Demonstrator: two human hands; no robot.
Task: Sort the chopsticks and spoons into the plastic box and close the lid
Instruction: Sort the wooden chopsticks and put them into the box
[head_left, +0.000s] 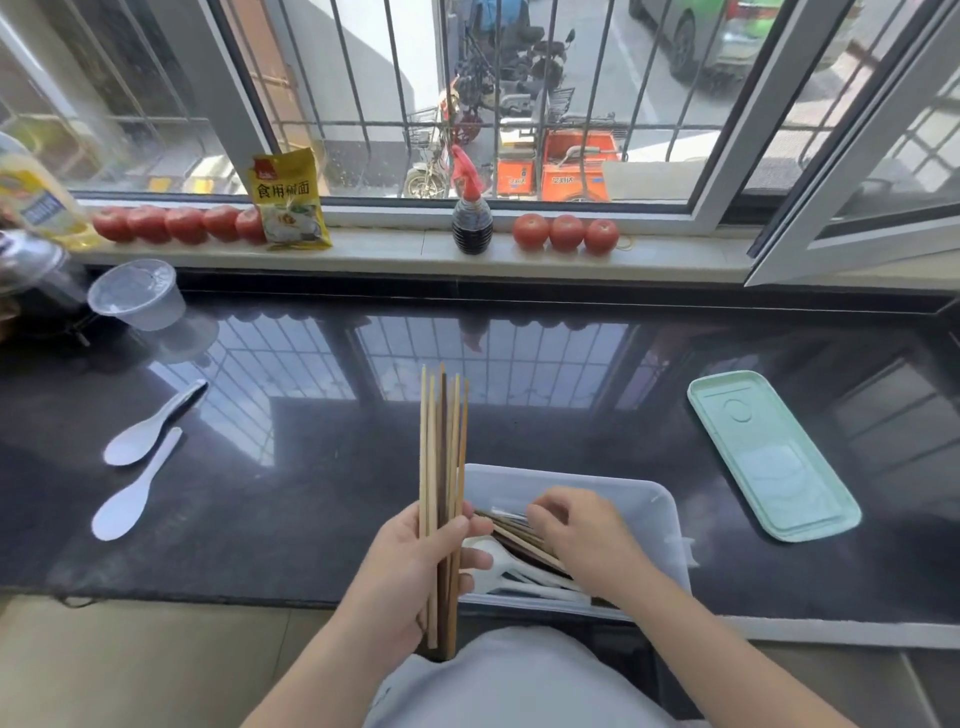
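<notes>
Dark glossy table (311, 467) fills the frame below a window. A bundle of chopsticks (441, 467) is gripped upright by the left hand (415, 571); the right hand (582, 540) is curled among more chopsticks in the box (670, 519), its hold unclear. Loose sticks could slip and scatter. Two spoons (140, 467) lie at left, the lid (769, 457) at right.

Counter (322, 467): box (660, 499) front centre, spoons (498, 564) probably inside; lid (769, 457) right; two spoons (145, 457) left.
</notes>
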